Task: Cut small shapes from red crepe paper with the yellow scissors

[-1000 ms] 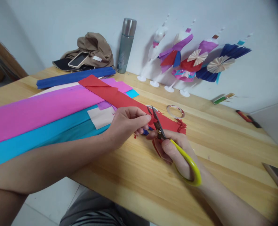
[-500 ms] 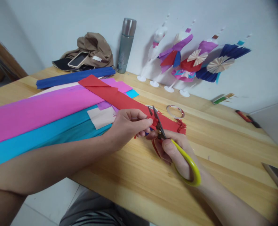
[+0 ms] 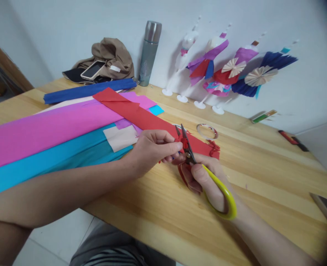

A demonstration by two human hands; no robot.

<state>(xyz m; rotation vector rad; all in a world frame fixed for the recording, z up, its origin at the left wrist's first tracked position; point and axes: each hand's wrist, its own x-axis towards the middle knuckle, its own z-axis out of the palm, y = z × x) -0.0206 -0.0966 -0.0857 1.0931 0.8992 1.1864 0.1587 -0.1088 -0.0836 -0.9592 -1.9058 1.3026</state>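
Note:
Between the fingertips of my left hand (image 3: 156,149) is a small piece of red crepe paper (image 3: 184,142), bunched beside the scissor blades. My right hand (image 3: 207,181) is closed round yellow-handled scissors (image 3: 189,153), whose blades are parted and point up and away. A thin red strip (image 3: 182,173) hangs below them, by my right fingers. Something dark blue shows under my left fingertips, mostly hidden. Behind both hands a long folded red paper sheet (image 3: 152,120) lies across the table, with red scraps (image 3: 214,147) at its right end.
Pink paper (image 3: 55,122), blue paper (image 3: 61,159) and a dark blue roll (image 3: 88,90) lie left. Behind are a phone (image 3: 93,70), brown cloth (image 3: 112,55) and a flask (image 3: 150,53). Several paper-dressed stands (image 3: 232,70) line the wall. A tape ring (image 3: 207,131) lies right of centre.
My left fingertips have shifted slightly right and down along the blades, and the red piece is more bunched. My right hand and the scissors have hardly moved.

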